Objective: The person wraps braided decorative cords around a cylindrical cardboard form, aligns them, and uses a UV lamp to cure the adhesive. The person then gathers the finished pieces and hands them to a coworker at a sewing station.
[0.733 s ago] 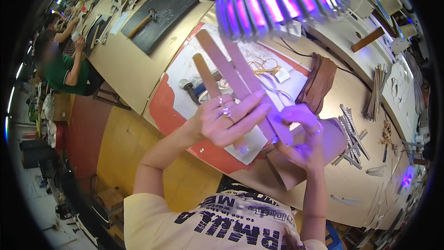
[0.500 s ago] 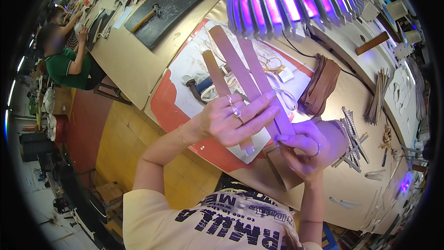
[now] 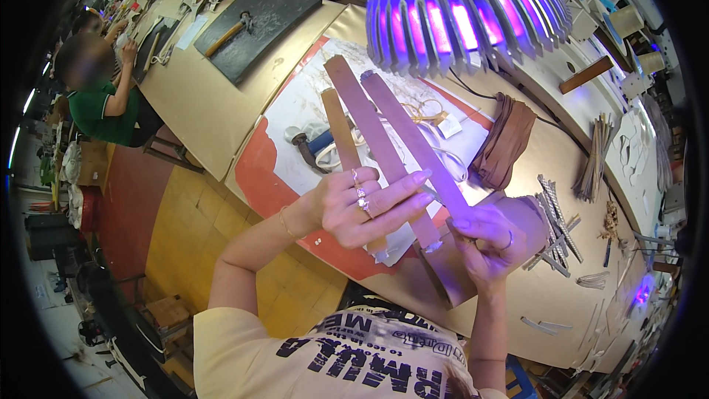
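Remotely, below the finned metal lamp [image 3: 469, 18] glowing violet, I view the left hand [image 3: 351, 210] gripping two long, flat, brown leather-like strips [image 3: 374, 133]; the right hand [image 3: 489, 240] pinches a third such strip [image 3: 413, 142] by its near end. Below the lamp's right side lies a folded brown bundle [image 3: 506, 140].

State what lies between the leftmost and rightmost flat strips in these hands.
The head view shows the middle strip, held in the left hand; part of the white sheet below shows through the gaps.
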{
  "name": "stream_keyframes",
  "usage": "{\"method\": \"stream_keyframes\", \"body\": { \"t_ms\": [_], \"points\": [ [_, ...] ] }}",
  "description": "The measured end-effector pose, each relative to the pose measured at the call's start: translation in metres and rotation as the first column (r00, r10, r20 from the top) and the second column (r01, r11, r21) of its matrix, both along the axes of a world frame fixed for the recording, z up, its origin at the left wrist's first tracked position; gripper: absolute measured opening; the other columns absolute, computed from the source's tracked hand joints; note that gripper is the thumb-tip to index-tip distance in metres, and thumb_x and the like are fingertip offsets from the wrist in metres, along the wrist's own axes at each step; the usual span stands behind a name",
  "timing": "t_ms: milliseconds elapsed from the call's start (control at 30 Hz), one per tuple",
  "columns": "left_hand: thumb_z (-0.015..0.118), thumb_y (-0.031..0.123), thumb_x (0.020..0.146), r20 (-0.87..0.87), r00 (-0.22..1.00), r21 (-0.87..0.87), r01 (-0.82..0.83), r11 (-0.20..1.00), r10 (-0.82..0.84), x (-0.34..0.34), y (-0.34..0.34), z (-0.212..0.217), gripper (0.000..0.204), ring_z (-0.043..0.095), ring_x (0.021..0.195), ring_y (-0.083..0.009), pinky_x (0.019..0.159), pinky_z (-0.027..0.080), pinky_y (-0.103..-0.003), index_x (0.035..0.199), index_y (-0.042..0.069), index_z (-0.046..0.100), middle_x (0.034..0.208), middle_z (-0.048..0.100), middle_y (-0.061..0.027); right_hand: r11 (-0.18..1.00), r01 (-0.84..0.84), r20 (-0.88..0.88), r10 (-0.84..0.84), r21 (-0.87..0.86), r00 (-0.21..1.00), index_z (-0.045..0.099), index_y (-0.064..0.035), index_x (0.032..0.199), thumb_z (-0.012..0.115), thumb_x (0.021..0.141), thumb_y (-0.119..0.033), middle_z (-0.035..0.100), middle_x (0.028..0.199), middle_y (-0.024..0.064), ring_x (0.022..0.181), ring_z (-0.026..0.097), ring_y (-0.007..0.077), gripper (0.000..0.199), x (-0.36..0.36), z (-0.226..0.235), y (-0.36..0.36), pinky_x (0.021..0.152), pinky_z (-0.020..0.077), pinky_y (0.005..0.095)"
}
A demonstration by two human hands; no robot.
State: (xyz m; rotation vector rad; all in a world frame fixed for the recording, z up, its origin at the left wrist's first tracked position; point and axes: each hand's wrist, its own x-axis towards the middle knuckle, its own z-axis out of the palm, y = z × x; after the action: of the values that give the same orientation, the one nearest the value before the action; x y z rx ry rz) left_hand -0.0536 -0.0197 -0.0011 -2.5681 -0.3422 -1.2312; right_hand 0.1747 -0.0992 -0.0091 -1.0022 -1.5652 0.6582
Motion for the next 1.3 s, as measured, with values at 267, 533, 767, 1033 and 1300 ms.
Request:
{"method": "stream_keyframes", "body": {
  "t_ms": [267, 533, 767, 1033, 1300],
  "points": [
    [0.074, 0.01, 0.073, -0.012, 1.0, -0.012, 0.013, 1.0, -0.013, 0.0, -0.001, -0.002, 0.031, 0.049, 0.056, -0.0074, 0.05, 0.038, -0.02, 0.102, 0.002, 0.07, 0.108, 0.066, -0.0145, 0.999, 0.048, -0.027, -0.048, 0.003, 0.998, 0.069, -0.0035, 0.086, 0.072, 0.068, 0.01, 0.07, 0.085, 0.0106, 0.074, 0.066, 0.0197, 0.022, 0.002, -0.003, -0.005, 0.064, 0.0507, 0.0271],
    [0.073, 0.01, 0.074, 0.014, 0.999, 0.014, 0.035, 0.999, -0.035, 0.003, 0.002, -0.006, 0.028, 0.049, 0.054, -0.0068, 0.049, 0.041, -0.02, 0.1, 0.001, 0.07, 0.106, 0.066, -0.0162, 0.999, 0.053, -0.041, -0.054, -0.006, 0.998, 0.065, -0.0025, 0.082, 0.071, 0.071, 0.015, 0.068, 0.085, 0.0104, 0.077, 0.063, 0.0161, 0.022, 0.004, -0.003, -0.007, 0.067, 0.0483, 0.0256],
    [0.072, 0.013, 0.075, 0.002, 0.999, 0.004, 0.041, 0.999, -0.041, 0.002, 0.005, -0.004, 0.028, 0.048, 0.053, -0.0078, 0.048, 0.04, -0.02, 0.1, 0.0, 0.07, 0.105, 0.067, -0.0182, 0.993, 0.118, -0.083, -0.116, 0.014, 0.99, 0.069, -0.0022, 0.084, 0.072, 0.068, 0.011, 0.07, 0.084, 0.012, 0.07, 0.066, 0.0188, 0.02, 0.004, -0.008, -0.01, 0.062, 0.0506, 0.0258],
    [0.034, 0.039, 0.1, 0.0, 1.0, -0.026, -0.025, 0.999, 0.025, -0.003, 0.007, -0.006, 0.052, 0.055, 0.058, -0.0109, 0.051, 0.045, -0.023, 0.107, -0.002, 0.065, 0.107, 0.066, -0.0177, 0.993, 0.116, -0.114, -0.117, -0.011, 0.987, 0.068, -0.0027, 0.082, 0.071, 0.068, 0.011, 0.07, 0.082, 0.0122, 0.07, 0.065, 0.0183, 0.02, 0.003, -0.007, -0.013, 0.061, 0.0504, 0.0258],
    [0.035, 0.04, 0.099, 0.044, 0.997, -0.023, -0.07, 0.997, 0.071, -0.007, 0.01, -0.006, 0.052, 0.057, 0.06, -0.0114, 0.052, 0.045, -0.022, 0.107, -0.001, 0.066, 0.108, 0.066, -0.0163, 0.993, 0.117, -0.206, -0.118, -0.018, 0.971, 0.068, -0.0022, 0.082, 0.072, 0.068, 0.012, 0.07, 0.083, 0.0121, 0.073, 0.066, 0.018, 0.02, 0.004, -0.008, -0.016, 0.065, 0.0511, 0.0263]
  ]
}}
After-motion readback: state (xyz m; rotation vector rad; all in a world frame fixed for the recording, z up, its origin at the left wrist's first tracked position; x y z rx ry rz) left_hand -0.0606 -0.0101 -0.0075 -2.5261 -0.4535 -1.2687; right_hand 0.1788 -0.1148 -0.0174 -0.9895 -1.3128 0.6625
